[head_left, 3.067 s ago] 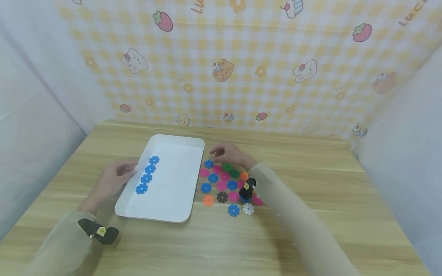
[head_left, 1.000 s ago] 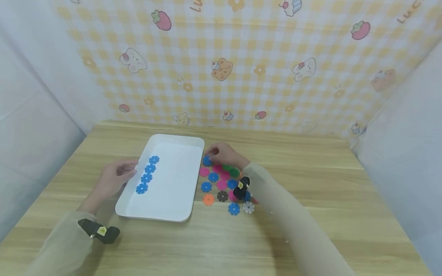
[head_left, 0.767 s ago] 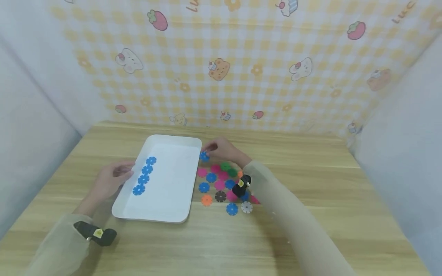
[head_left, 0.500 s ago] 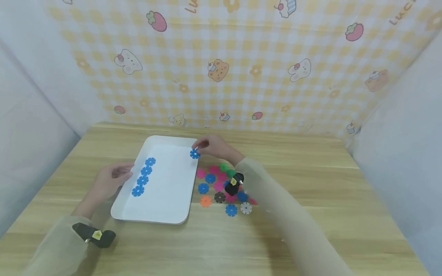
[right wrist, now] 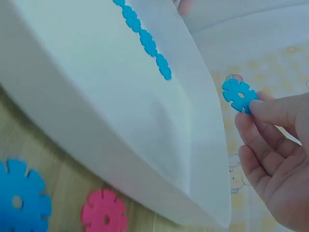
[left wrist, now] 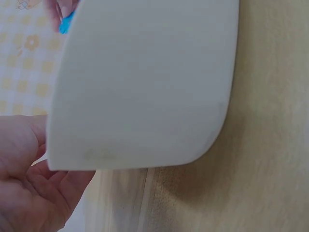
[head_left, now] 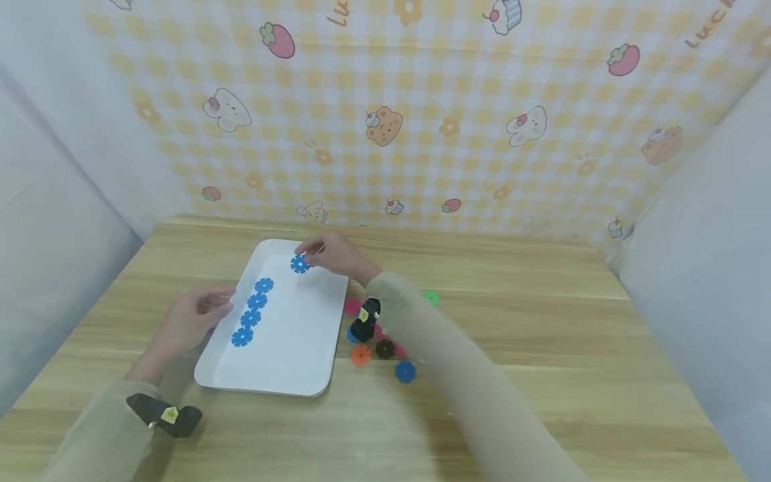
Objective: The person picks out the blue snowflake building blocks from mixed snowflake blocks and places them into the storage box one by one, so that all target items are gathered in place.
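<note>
My right hand [head_left: 340, 258] pinches a blue notched snowflake disc [head_left: 299, 264] between thumb and fingertips. It is above the far part of a white tray [head_left: 283, 368]; the right wrist view shows the disc [right wrist: 234, 92] beyond the tray's rim. Along the tray's left side, several blue discs [head_left: 250, 318] lie in a slanting row, edge to edge. My left hand [head_left: 189, 321] holds the tray's left rim. In the left wrist view, the fingers of the left hand [left wrist: 29, 183] pass behind the tray wall [left wrist: 145, 87].
Right of the tray, loose discs lie on the wooden table [head_left: 542, 321]: orange [head_left: 361, 355], dark brown [head_left: 385, 348], blue [head_left: 405, 371], green [head_left: 431, 297] and pink [head_left: 352, 306]. My right sleeve [head_left: 446, 361] covers part of this pile. A checked cloth [head_left: 446, 161] hangs behind.
My right hand has taken a blue disc from the pile's far left edge and carried it leftward over the tray. The left hand has stayed at the tray's rim.
</note>
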Demonstrator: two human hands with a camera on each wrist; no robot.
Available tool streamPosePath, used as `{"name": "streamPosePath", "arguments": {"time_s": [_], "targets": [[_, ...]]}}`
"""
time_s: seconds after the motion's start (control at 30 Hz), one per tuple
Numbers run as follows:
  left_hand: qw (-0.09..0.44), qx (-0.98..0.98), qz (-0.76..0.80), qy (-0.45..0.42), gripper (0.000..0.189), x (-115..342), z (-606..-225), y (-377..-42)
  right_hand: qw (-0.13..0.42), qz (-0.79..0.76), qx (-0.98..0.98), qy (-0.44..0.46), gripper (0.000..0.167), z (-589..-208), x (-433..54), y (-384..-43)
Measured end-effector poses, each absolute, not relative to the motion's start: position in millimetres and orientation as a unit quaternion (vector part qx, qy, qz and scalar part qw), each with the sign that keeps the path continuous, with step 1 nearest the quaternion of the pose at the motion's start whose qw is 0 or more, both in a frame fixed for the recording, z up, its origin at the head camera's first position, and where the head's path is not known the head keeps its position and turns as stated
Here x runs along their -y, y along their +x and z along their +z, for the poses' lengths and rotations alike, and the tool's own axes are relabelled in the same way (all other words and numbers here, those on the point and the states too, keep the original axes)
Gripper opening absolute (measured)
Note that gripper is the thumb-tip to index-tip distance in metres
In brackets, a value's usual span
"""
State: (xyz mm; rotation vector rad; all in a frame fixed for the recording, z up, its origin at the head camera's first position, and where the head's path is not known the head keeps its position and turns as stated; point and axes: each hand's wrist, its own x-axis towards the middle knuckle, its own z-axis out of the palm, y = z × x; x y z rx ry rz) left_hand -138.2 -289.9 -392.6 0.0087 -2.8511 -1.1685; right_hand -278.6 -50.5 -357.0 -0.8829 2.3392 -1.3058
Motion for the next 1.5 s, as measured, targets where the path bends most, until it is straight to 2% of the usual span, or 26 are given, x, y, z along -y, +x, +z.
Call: {"name": "streamPosePath", "arguments": {"time_s": [0.33, 0.9, 1.3, 1.5], "targets": [[0.029, 0.922, -0.386, 0.003, 0.037, 291.8, -394.9, -138.3, 0.152, -0.478, -0.830, -0.244, 0.017, -372.9, 87.3, -276.2], [0.028, 0.920, -0.390, 0.014, 0.037, 291.5, -395.9, -138.8, 0.132, -0.494, -0.846, -0.150, 0.014, -401.4, 116.5, -275.3], [0.015, 0.915, -0.402, 0.031, 0.039, 288.5, -394.8, -137.2, 0.108, -0.500, -0.850, -0.126, 0.013, -411.6, 121.4, -275.8], [0.017, 0.915, -0.402, 0.031, 0.038, 290.8, -396.5, -138.2, 0.120, -0.492, -0.852, -0.130, 0.014, -407.7, 124.6, -274.8]]}}
